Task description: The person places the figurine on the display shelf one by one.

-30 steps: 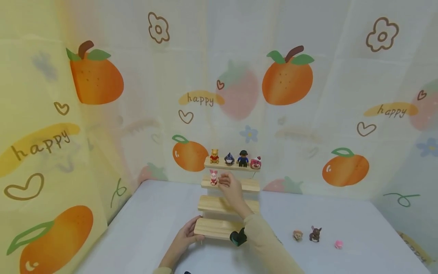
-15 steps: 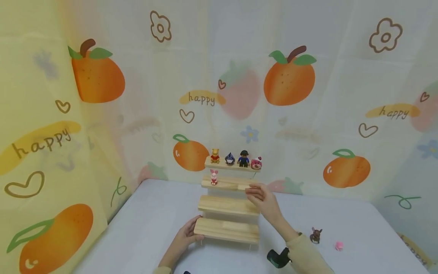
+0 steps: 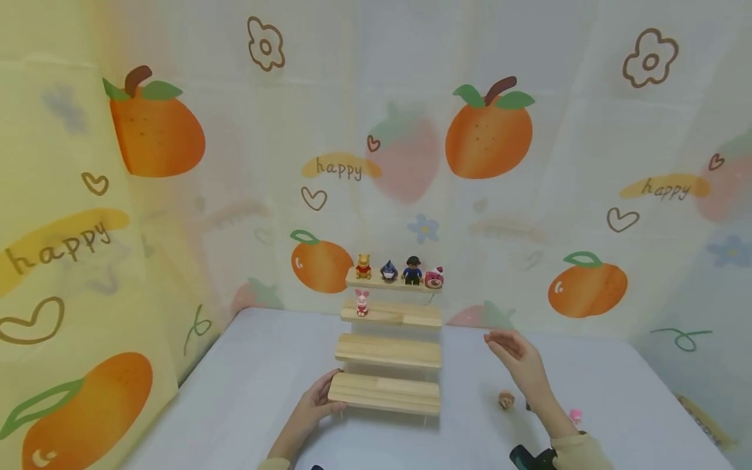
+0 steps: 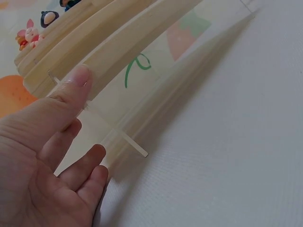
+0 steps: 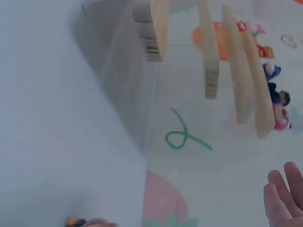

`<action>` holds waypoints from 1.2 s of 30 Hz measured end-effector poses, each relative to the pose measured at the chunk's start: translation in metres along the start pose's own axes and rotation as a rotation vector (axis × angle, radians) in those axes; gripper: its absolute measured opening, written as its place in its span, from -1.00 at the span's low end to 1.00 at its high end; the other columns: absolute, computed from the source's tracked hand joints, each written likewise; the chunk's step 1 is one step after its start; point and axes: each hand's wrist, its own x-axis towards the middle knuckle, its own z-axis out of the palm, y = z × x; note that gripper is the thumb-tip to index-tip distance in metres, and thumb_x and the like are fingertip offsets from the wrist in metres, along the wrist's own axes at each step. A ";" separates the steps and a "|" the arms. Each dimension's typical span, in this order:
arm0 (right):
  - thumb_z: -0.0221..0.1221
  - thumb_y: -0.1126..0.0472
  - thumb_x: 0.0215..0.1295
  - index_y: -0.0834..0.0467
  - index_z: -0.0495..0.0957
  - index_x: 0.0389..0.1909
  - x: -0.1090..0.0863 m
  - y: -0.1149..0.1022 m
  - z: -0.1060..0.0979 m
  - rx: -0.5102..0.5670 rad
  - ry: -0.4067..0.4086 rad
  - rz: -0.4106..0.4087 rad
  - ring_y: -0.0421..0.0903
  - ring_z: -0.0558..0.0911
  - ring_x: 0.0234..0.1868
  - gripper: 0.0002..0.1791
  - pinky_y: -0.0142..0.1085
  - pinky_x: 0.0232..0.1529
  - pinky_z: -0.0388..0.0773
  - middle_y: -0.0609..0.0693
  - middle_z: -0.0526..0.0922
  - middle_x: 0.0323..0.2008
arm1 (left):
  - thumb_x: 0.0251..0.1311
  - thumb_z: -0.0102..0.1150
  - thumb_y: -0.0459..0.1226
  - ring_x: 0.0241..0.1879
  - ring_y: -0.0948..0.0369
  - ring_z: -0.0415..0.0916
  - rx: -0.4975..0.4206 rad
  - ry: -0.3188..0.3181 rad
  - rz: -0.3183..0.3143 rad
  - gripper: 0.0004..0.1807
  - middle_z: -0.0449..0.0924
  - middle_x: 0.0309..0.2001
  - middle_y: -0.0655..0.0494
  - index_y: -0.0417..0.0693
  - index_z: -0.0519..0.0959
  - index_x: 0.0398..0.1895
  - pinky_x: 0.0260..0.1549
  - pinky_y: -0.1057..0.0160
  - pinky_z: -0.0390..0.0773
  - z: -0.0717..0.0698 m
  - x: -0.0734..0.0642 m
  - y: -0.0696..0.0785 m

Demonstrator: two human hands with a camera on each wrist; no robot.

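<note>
A four-tier wooden display shelf (image 3: 384, 393) stands on the white table in the head view. My left hand (image 3: 308, 411) grips the left end of its lowest tier, thumb (image 4: 78, 80) on the front edge. On the top tier sit a yellow bear figurine (image 3: 363, 267), a blue-grey donkey figurine (image 3: 388, 271), a toy person in blue (image 3: 413, 271) and a pink bear figurine (image 3: 434, 279). A pink piglet figurine (image 3: 361, 305) is at the left of the second tier. Right of the shelf, my right hand (image 3: 523, 365) hovers over the table with nothing in it, fingers relaxed.
Below my right hand lies a small tan figurine (image 3: 506, 400). A pink toy (image 3: 576, 416) is beyond the right wrist, which mostly covers a dark brown figurine. A fruit-printed curtain (image 3: 493, 215) closes off the back and sides.
My right hand has left the piglet figurine on the second tier and moved right, away from the shelf. The left hand keeps its grip on the lowest tier.
</note>
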 end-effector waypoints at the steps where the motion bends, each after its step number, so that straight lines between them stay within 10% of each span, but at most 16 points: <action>1: 0.13 0.36 0.18 0.41 0.46 -0.19 -0.003 -0.018 0.001 -0.042 0.028 0.038 -0.32 0.55 -0.21 -0.78 -0.56 -0.20 0.48 0.18 0.59 -0.23 | -0.09 0.33 -0.20 0.12 -0.06 0.26 -0.005 0.001 -0.001 -0.12 0.15 0.23 -0.28 -0.34 0.11 0.27 0.05 0.20 0.36 -0.001 0.000 0.000; 7: 0.19 0.45 0.08 0.43 0.47 -0.20 -0.018 -0.003 -0.006 -0.205 0.010 0.164 -0.04 0.55 -0.12 -0.76 -0.34 -0.14 0.53 0.30 0.55 -0.20 | -0.08 0.32 -0.23 0.12 -0.05 0.27 -0.034 0.004 -0.009 -0.14 0.15 0.23 -0.27 -0.32 0.10 0.28 0.03 0.23 0.38 -0.002 -0.002 -0.004; 13: 0.23 0.35 0.05 0.45 0.37 -0.02 -0.036 0.019 -0.018 -0.307 -0.270 0.383 0.28 0.37 0.01 -0.54 0.01 -0.04 0.43 0.31 0.49 -0.13 | -0.07 0.32 -0.26 0.13 -0.06 0.25 -0.059 -0.008 -0.015 -0.13 0.13 0.24 -0.28 -0.32 0.09 0.28 0.04 0.23 0.37 -0.002 -0.005 -0.006; 18: 0.23 0.40 0.00 0.52 0.32 -0.03 -0.044 0.029 -0.024 -0.350 -0.389 0.356 0.25 0.44 -0.10 -0.50 -0.01 -0.12 0.47 0.35 0.47 -0.20 | -0.05 0.31 -0.26 0.15 -0.06 0.23 -0.074 -0.016 -0.012 -0.14 0.11 0.25 -0.28 -0.32 0.07 0.29 0.05 0.24 0.36 -0.001 -0.004 -0.006; 28: 0.27 0.38 -0.01 0.43 0.47 -0.23 -0.046 0.043 -0.021 -0.527 -0.211 0.417 0.11 0.56 -0.23 -0.69 -0.13 -0.20 0.53 0.24 0.58 -0.28 | -0.07 0.32 -0.26 0.16 -0.06 0.22 -0.073 -0.014 -0.018 -0.13 0.11 0.25 -0.28 -0.33 0.08 0.28 0.06 0.23 0.35 0.001 -0.003 -0.004; 36: 0.28 0.30 0.03 0.33 0.51 -0.30 -0.027 0.021 -0.006 -0.395 -0.078 0.335 -0.01 0.61 -0.31 -0.76 -0.39 -0.36 0.56 0.11 0.61 -0.36 | -0.08 0.33 -0.23 0.15 -0.05 0.23 -0.030 0.007 -0.014 -0.14 0.14 0.24 -0.25 -0.30 0.12 0.28 0.07 0.20 0.33 0.000 -0.001 0.000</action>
